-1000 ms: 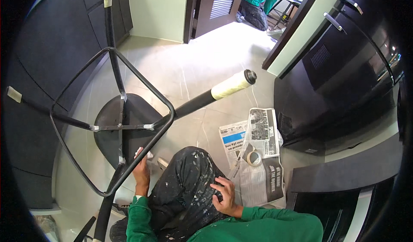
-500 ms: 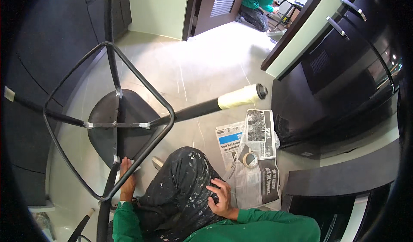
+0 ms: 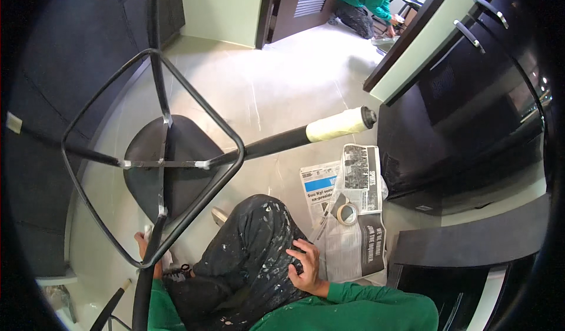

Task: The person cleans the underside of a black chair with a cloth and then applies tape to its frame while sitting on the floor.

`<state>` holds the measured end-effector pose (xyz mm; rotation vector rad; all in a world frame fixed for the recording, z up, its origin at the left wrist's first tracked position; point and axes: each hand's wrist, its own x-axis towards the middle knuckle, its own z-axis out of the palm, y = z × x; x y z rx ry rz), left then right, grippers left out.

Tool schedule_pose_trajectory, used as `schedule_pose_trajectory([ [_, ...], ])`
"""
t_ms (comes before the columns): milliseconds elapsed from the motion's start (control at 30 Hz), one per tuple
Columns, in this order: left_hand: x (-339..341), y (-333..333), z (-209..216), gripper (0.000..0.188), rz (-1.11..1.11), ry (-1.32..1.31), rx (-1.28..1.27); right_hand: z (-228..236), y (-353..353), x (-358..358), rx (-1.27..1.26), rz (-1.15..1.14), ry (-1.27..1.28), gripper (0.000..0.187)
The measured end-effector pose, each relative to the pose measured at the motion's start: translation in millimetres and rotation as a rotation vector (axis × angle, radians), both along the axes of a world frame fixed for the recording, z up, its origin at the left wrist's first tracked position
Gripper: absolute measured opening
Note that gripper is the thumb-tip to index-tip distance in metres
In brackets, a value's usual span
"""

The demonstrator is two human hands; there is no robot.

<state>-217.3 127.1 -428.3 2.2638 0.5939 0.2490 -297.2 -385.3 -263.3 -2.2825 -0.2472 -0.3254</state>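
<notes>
An upside-down black stool (image 3: 215, 191) stands on its dark seat (image 3: 191, 139), its legs pointing up around a rounded-square foot ring. Pale masking tape wraps the leg ends, and light patches mark the joints under the seat. Low on the near leg, my left hand (image 3: 142, 245) curls round from the left, partly hidden behind that leg. Bits of a thin white cloth or paper (image 3: 148, 232) show at its fingers. My right hand (image 3: 305, 266) rests on my paint-spotted trouser leg, fingers spread and holding nothing.
A roll of masking tape (image 3: 347, 214) lies on spread newspaper (image 3: 368, 237) at my right. Dark cabinets (image 3: 465, 131) line the right side. Another leg with a taped end (image 3: 112, 307) stands at lower left. Beyond the doorway another person (image 3: 368, 1) in green kneels by a stool.
My left hand has shifted from the right side of the near stool leg to its left, going partly behind it. The right hand stays put. The far person leans forward more.
</notes>
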Motion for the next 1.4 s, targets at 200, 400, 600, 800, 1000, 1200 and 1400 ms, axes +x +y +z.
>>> schedule_pose_trajectory([
  [200, 51.4, -46.4, -8.9, 0.026, 0.045, -0.103, -0.407, -14.6, -0.9, -8.1, -0.031, -0.067, -0.016, 0.036],
  [400, 40.0, -103.3, -18.7, 0.042, 0.155, -0.367, 0.208, -19.1, 6.9, -9.9, -0.038, 0.016, 0.021, 0.041],
  [600, 27.0, -118.7, 1.7, 0.055, -0.074, -0.26, 0.575, -14.4, 6.2, -5.2, -0.002, 0.048, 0.029, 0.041],
  [800, 43.3, -140.6, 22.1, 0.047, 0.085, -0.03, 0.27, -17.0, 4.5, -5.1, 0.013, 0.01, 0.032, 0.042],
  [1000, 59.8, -206.1, 30.0, 0.035, -0.236, -0.144, 0.026, -6.5, 8.3, -7.7, -0.027, 0.022, 0.016, 0.039],
  [1200, 67.9, -236.8, 79.2, 0.034, 0.038, -0.403, -0.456, 56.0, 30.9, 53.6, 0.109, 0.192, -0.105, 0.037],
  [1400, 41.5, -239.7, 147.0, 0.039, -0.019, -0.537, -1.365, 28.3, 144.3, 151.7, 0.02, 0.628, -0.004, 0.08],
])
